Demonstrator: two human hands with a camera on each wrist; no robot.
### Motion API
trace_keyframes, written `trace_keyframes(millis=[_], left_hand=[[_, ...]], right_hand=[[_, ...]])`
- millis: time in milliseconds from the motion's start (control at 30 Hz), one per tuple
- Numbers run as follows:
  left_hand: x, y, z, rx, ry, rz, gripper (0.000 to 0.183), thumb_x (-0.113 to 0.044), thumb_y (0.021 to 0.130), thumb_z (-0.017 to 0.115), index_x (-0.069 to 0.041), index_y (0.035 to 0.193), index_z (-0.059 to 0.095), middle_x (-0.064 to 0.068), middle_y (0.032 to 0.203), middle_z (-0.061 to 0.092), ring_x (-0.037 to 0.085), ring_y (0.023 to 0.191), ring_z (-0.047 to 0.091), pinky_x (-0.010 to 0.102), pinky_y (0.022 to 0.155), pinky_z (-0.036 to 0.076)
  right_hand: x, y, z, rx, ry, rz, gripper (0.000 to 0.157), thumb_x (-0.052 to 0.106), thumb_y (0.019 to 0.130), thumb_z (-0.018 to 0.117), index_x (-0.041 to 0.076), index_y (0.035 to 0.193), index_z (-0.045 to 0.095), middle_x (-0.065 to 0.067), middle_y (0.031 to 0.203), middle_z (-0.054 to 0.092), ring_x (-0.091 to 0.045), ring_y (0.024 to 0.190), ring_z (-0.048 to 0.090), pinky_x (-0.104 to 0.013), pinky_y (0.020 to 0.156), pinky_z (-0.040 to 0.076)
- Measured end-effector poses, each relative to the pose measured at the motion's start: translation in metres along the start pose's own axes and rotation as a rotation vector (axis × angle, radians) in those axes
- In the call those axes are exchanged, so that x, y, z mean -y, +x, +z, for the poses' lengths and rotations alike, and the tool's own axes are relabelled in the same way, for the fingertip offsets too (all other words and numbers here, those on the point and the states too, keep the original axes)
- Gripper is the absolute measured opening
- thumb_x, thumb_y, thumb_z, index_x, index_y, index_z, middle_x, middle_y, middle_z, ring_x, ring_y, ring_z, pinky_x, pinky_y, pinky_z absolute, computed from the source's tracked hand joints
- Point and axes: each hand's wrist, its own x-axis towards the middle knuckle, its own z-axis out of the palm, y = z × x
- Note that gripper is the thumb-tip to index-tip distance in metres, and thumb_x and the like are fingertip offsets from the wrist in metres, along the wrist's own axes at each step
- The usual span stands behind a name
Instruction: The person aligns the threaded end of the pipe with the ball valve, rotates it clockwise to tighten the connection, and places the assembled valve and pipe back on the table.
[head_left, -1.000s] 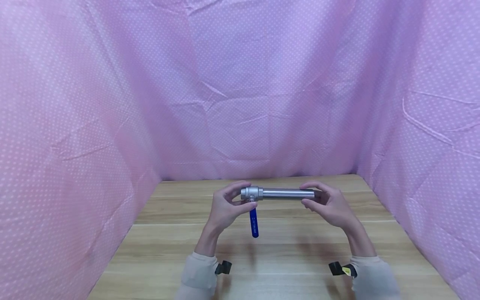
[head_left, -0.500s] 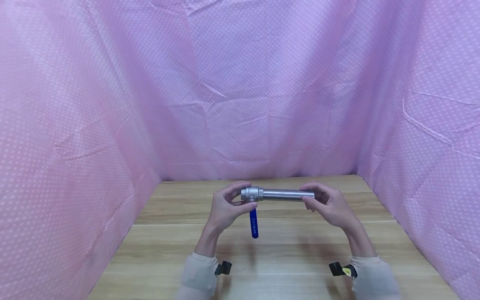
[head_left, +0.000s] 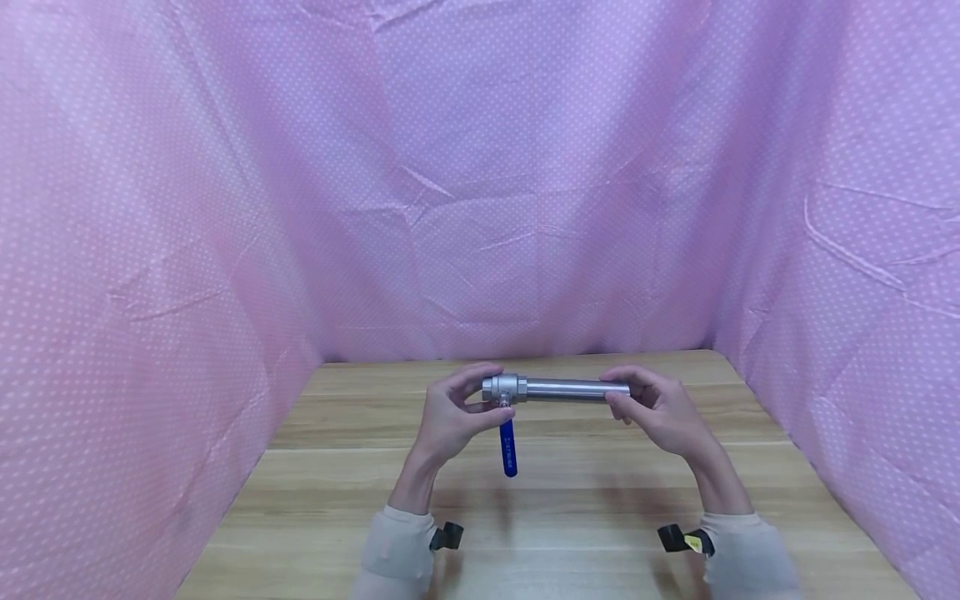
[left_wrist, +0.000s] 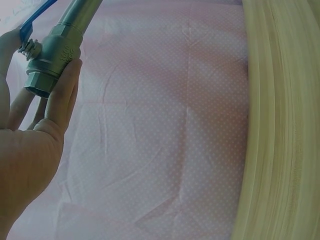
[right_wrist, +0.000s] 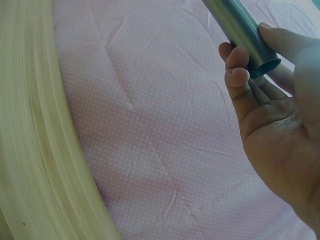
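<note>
Above the table, a steel ball valve [head_left: 507, 386] with a blue lever handle [head_left: 508, 450] is held level by my left hand [head_left: 452, 418], its thumb near the base of the handle. From the valve's right side a straight steel pipe [head_left: 566, 389] runs out, its near end within the valve's hex end. At the pipe's far end my right hand [head_left: 662, 412] pinches it between thumb and fingers. That end of the pipe [right_wrist: 245, 37] shows an open, hollow mouth in the right wrist view. In the left wrist view the valve's [left_wrist: 50, 62] other port is open too.
Below the hands lies a wood-grain table [head_left: 555, 517]. Pink dotted cloth [head_left: 517, 208] hangs behind it and along both sides. A black wrist strap mount [head_left: 447, 536] sits at the left sleeve, another mount [head_left: 672, 537] at the right.
My right thumb and fingers have shifted and closed in on the pipe's end, which shows a slight tilt down to the right. The left hand and valve stay in place.
</note>
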Motion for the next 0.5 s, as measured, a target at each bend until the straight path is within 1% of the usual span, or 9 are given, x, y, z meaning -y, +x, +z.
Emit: trace_keyframes(millis=[67,167,267,333,500], left_hand=[[-0.0006,-0.0001,-0.0003,0.005,-0.006,0.007,0.064,0.010,0.081,0.093,-0.001,0.141,0.074,0.027,0.150,0.067,0.014,0.127,0.075,0.042,0.108,0.069],[-0.0012,0.0000,-0.0004,0.012,-0.018,0.016,0.067,0.012,0.079,0.093,0.006,0.142,0.071,0.030,0.150,0.065,0.013,0.126,0.075,0.041,0.106,0.069],[-0.0020,-0.0001,-0.0007,0.019,-0.034,0.022,0.069,0.013,0.079,0.093,0.011,0.143,0.068,0.035,0.151,0.063,0.012,0.125,0.074,0.041,0.106,0.070],[-0.0024,-0.0001,-0.0010,0.021,-0.039,0.023,0.069,0.013,0.079,0.093,0.011,0.143,0.068,0.038,0.152,0.061,0.012,0.124,0.074,0.040,0.106,0.069],[-0.0036,-0.0006,-0.0019,0.016,-0.033,0.026,0.067,0.012,0.078,0.093,0.005,0.141,0.073,0.030,0.150,0.066,0.014,0.125,0.074,0.041,0.108,0.068]], right_hand=[[0.0001,-0.0002,0.0001,0.000,0.005,-0.009,0.024,-0.008,0.105,0.070,-0.001,0.128,0.073,-0.008,0.076,0.067,-0.015,0.064,0.062,-0.026,0.055,0.056],[0.0001,-0.0008,0.0002,0.000,0.008,-0.021,0.024,-0.009,0.105,0.069,-0.002,0.128,0.073,-0.009,0.077,0.067,-0.015,0.064,0.062,-0.026,0.055,0.056],[0.0005,-0.0012,0.0004,-0.002,0.007,-0.026,0.025,-0.010,0.105,0.069,-0.002,0.128,0.073,-0.009,0.077,0.067,-0.015,0.064,0.062,-0.026,0.054,0.057],[0.0009,-0.0012,0.0008,-0.004,0.006,-0.029,0.025,-0.010,0.105,0.069,-0.003,0.128,0.073,-0.010,0.076,0.067,-0.015,0.064,0.063,-0.026,0.054,0.057],[0.0018,-0.0002,0.0019,-0.003,0.011,-0.036,0.025,-0.010,0.105,0.069,-0.003,0.128,0.073,-0.011,0.075,0.066,-0.015,0.063,0.062,-0.029,0.052,0.056]])
